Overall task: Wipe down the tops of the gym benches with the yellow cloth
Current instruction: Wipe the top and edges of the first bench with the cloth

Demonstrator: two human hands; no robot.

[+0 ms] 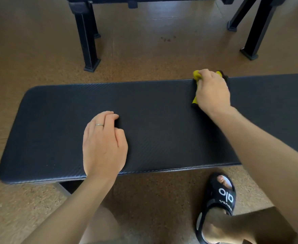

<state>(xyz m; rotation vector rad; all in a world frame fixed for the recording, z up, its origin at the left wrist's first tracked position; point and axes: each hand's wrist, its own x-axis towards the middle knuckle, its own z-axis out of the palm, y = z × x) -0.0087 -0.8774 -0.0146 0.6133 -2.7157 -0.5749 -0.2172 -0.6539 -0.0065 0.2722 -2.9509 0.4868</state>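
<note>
On the near bench: both hands are down on the black padded top, seen from the head camera.
near bench: runs left to right across the middle of the view, rounded end at the left, right end out of view; textured dark top.
right hand: at the far edge of the bench top, right of centre; fingers curled and bunched around the yellow cloth, palm over it, pressing it onto the pad.
yellow cloth: crumpled under the right hand at the far edge; one yellow lump shows past the fingertips, a strip shows at the heel of the hand on the left side, a bit more at the upper right with something dark beside it that I cannot make out.
left hand: resting on the bench top left of centre, near the front edge; fingers together, loosely bent with tips on the pad, holding nothing; ring on one finger.
hand spacing: well apart along the bench.
far bench: second black frame beyond, only legs and underside visible.
floor: brown speckled surface.
foot: black slide sandal with white lettering, on the floor just in front of the near bench, below the right forearm.
</note>
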